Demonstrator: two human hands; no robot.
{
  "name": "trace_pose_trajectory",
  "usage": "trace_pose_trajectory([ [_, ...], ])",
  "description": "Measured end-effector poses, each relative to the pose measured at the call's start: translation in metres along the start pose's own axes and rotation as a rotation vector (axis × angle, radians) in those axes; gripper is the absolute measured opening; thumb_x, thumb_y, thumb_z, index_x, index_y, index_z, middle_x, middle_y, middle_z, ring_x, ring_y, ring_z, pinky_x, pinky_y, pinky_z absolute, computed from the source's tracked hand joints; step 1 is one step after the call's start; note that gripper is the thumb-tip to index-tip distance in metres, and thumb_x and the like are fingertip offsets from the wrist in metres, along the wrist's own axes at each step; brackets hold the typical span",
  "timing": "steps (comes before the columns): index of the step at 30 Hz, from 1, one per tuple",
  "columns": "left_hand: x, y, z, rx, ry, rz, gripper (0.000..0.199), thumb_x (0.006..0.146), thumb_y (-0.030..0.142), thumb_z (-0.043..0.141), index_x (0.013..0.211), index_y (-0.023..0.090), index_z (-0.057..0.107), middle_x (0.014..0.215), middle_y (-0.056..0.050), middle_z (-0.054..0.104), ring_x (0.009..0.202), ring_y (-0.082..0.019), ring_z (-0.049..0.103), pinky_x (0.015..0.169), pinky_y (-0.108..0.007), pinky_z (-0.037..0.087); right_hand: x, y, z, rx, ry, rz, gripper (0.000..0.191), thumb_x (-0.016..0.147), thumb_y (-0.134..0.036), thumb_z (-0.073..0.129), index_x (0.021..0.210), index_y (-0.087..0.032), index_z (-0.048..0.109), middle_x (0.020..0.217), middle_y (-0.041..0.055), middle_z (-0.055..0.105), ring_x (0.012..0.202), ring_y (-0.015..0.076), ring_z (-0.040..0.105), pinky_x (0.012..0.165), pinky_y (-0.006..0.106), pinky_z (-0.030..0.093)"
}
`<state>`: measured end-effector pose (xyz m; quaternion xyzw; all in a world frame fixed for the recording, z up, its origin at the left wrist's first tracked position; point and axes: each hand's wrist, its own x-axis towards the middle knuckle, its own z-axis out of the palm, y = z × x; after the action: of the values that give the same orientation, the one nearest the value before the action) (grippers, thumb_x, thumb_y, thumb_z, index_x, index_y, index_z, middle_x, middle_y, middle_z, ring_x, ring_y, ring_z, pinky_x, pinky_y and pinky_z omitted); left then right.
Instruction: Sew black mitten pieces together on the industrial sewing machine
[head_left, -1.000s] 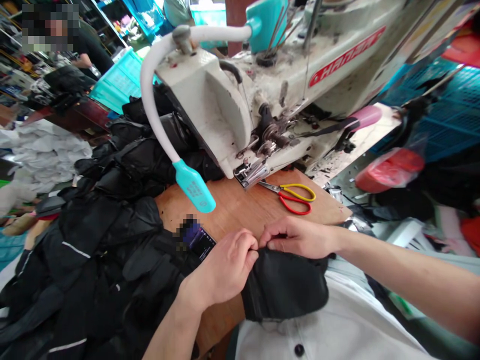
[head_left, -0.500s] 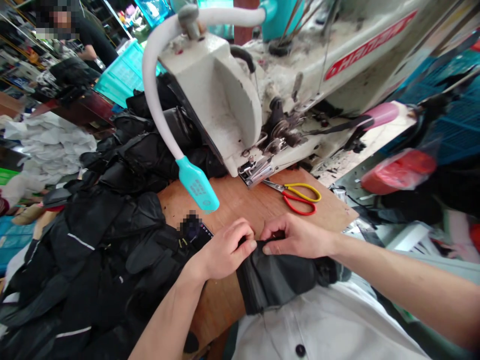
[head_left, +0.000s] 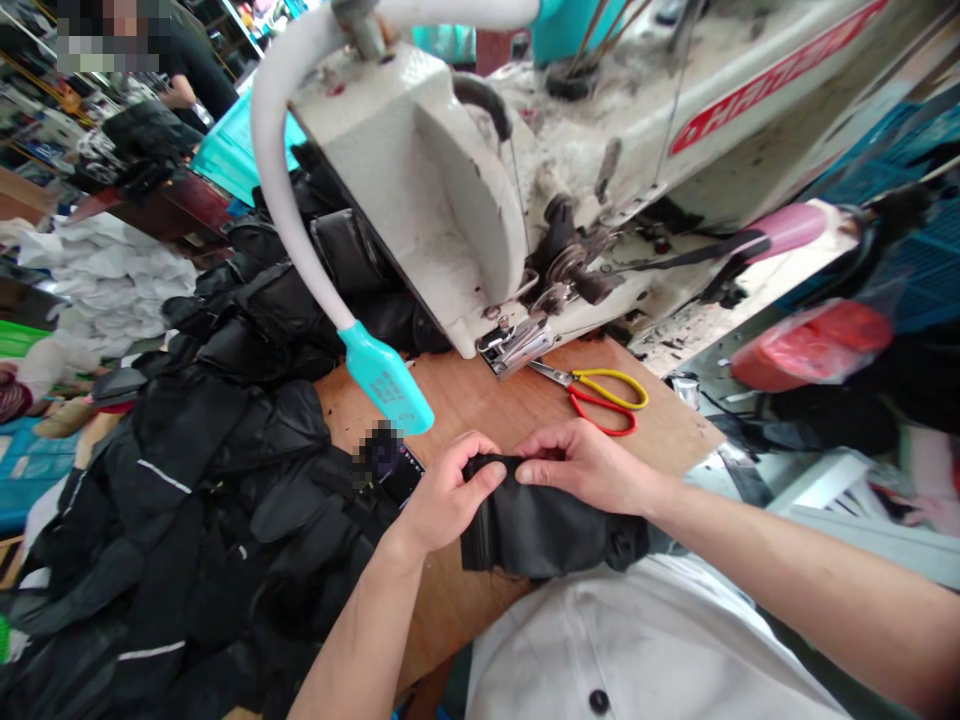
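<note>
A piece of black fabric [head_left: 551,525] hangs between my two hands, just over the table's front edge. My left hand [head_left: 454,490] pinches its upper left edge between thumb and fingers. Close beside it, my right hand [head_left: 581,470] grips the same top edge, thumb in front and fingers behind. The fabric's lower part lies near my light-coloured shirt. Beyond my hands stands a sewing machine [head_left: 420,190], its presser foot area [head_left: 517,345] above the wooden table. Scissors [head_left: 607,395] with one yellow and one red handle lie beside it.
A lamp with a turquoise head [head_left: 386,380] bends down over the wooden tabletop [head_left: 480,400]. A phone [head_left: 401,475] lies left of my hands. Black garments [head_left: 187,530] are heaped on the left. A person [head_left: 180,70] is in the far background.
Both hands have brought the black fabric slightly up and left, so its lower edge sits higher, away from my lap. The view has shifted a little.
</note>
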<state>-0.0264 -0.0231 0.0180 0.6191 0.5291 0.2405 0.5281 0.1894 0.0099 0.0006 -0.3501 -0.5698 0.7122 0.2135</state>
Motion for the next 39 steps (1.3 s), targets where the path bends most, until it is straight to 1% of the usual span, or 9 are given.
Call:
trace_pose_trajectory([
  [6, 0.014, 0.013, -0.010, 0.164, 0.006, -0.005, 0.015, 0.093, 0.034, 0.059, 0.089, 0.020, 0.064, 0.083, 0.003, 0.064, 0.080, -0.013, 0.058, 0.074, -0.025, 0.043, 0.007, 0.004, 0.000, -0.042, 0.088, 0.001, 0.035, 0.083, -0.048, 0.070, 0.085, -0.014, 0.072, 0.069, 0.0006, 0.061, 0.061, 0.0121, 0.049, 0.055, 0.024, 0.038],
  [10, 0.035, 0.010, -0.013, 0.014, 0.124, 0.048, 0.021, 0.086, 0.031, 0.067, 0.103, 0.020, 0.067, 0.101, -0.002, 0.070, 0.097, -0.017, 0.063, 0.090, -0.029, 0.047, 0.018, 0.007, -0.007, -0.040, 0.199, -0.028, 0.037, 0.086, -0.050, 0.065, 0.081, -0.014, 0.069, 0.069, 0.0008, 0.059, 0.062, 0.0123, 0.047, 0.057, 0.025, 0.038],
  [13, 0.052, 0.004, -0.017, -0.141, 0.204, 0.057, 0.035, 0.080, 0.033, 0.074, 0.111, 0.019, 0.064, 0.103, -0.005, 0.070, 0.098, -0.018, 0.065, 0.089, -0.031, 0.050, 0.030, 0.005, -0.014, -0.025, 0.258, -0.049, 0.038, 0.085, -0.051, 0.065, 0.079, -0.014, 0.067, 0.068, -0.0001, 0.056, 0.061, 0.0118, 0.045, 0.057, 0.025, 0.037],
  [17, 0.073, -0.001, -0.024, -0.227, 0.290, 0.061, 0.038, 0.075, 0.036, 0.078, 0.105, 0.017, 0.063, 0.096, -0.005, 0.071, 0.090, -0.020, 0.067, 0.086, -0.032, 0.052, 0.046, -0.003, -0.021, -0.041, 0.324, -0.084, 0.037, 0.084, -0.050, 0.065, 0.074, -0.014, 0.064, 0.064, -0.0017, 0.053, 0.059, 0.0107, 0.042, 0.054, 0.024, 0.034],
  [22, 0.093, 0.004, -0.025, -0.262, 0.393, 0.104, 0.040, 0.071, 0.037, 0.080, 0.102, 0.015, 0.067, 0.105, -0.009, 0.074, 0.101, -0.025, 0.068, 0.095, -0.037, 0.052, 0.055, -0.016, -0.023, -0.071, 0.387, -0.085, 0.032, 0.086, -0.045, 0.060, 0.078, -0.014, 0.066, 0.070, 0.0000, 0.058, 0.063, 0.0116, 0.047, 0.056, 0.023, 0.037],
  [25, 0.098, 0.007, -0.022, -0.309, 0.471, 0.104, 0.044, 0.069, 0.033, 0.080, 0.106, 0.014, 0.066, 0.114, -0.010, 0.073, 0.109, -0.025, 0.067, 0.101, -0.037, 0.049, 0.056, -0.020, -0.022, -0.088, 0.409, -0.058, 0.033, 0.086, -0.046, 0.060, 0.075, -0.015, 0.064, 0.069, 0.0000, 0.056, 0.062, 0.0118, 0.046, 0.055, 0.024, 0.036],
  [29, 0.102, 0.011, -0.021, -0.313, 0.543, 0.096, 0.047, 0.066, 0.027, 0.079, 0.109, 0.015, 0.064, 0.113, -0.009, 0.073, 0.111, -0.024, 0.066, 0.102, -0.037, 0.049, 0.059, -0.022, -0.019, -0.064, 0.454, -0.031, 0.039, 0.083, -0.053, 0.062, 0.069, -0.017, 0.057, 0.064, -0.0013, 0.049, 0.059, 0.0107, 0.040, 0.052, 0.023, 0.032],
  [34, 0.102, 0.014, -0.021, -0.353, 0.550, 0.036, 0.049, 0.065, 0.030, 0.079, 0.108, 0.015, 0.064, 0.110, -0.007, 0.074, 0.104, -0.024, 0.069, 0.097, -0.037, 0.052, 0.061, -0.021, -0.017, -0.015, 0.464, -0.008, 0.044, 0.080, -0.060, 0.064, 0.069, -0.018, 0.056, 0.061, -0.0020, 0.046, 0.055, 0.0102, 0.036, 0.048, 0.024, 0.028],
  [39, 0.107, 0.007, -0.020, -0.451, 0.542, 0.007, 0.052, 0.061, 0.032, 0.082, 0.106, 0.015, 0.062, 0.106, -0.007, 0.074, 0.100, -0.023, 0.069, 0.093, -0.037, 0.054, 0.062, -0.022, -0.016, -0.006, 0.469, -0.013, 0.048, 0.078, -0.065, 0.063, 0.068, -0.018, 0.056, 0.060, -0.0021, 0.044, 0.054, 0.0098, 0.035, 0.046, 0.023, 0.028],
])
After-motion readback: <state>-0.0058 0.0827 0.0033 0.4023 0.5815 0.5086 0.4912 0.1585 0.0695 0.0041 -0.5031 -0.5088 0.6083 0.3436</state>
